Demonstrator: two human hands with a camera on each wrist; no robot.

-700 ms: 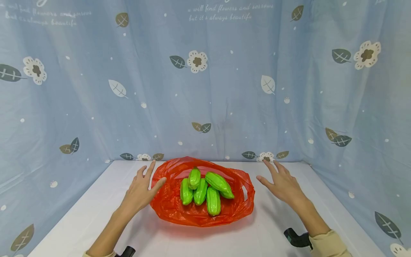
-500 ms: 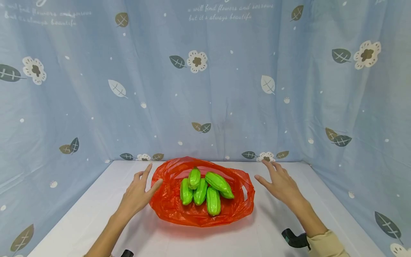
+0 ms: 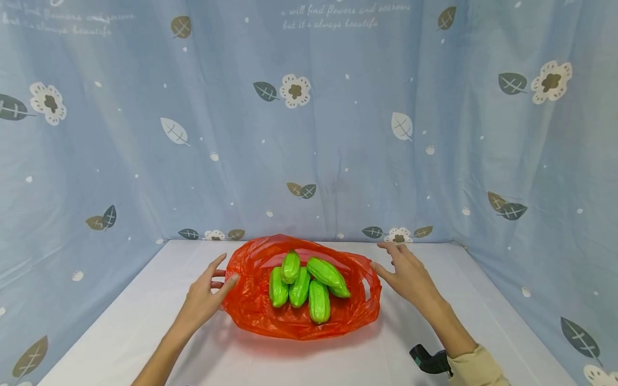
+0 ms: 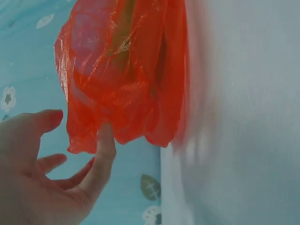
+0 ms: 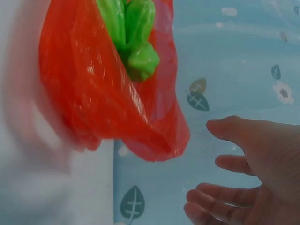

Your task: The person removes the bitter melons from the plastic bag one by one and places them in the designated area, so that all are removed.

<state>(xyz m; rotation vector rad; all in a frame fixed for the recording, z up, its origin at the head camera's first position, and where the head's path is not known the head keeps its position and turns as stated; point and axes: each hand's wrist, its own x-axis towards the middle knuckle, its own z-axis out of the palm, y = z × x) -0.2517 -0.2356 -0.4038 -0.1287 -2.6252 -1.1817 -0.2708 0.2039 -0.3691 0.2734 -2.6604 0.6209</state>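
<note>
Inward towards the red bag (image 3: 251,308) our right hand (image 3: 407,276) has moved, fingers relaxed, holding nothing; our left hand (image 3: 200,297), equally loose, meets its other end. Between them on the worktop (image 3: 270,370), the bag gapes around five green vegetables (image 3: 319,303).

Pale blue curtain (image 3: 338,134) closes the place in at the back and down both sides, hanging in soft folds. I see white flowers (image 3: 295,91) with brown centres, leaves (image 3: 402,126) in white, grey-green and brown, and little white dots (image 3: 77,275) scattered about. White lettering (image 3: 345,16) runs along the top. Below, a plain white table (image 3: 483,321) reaches back to the cloth, under even, soft light.
</note>
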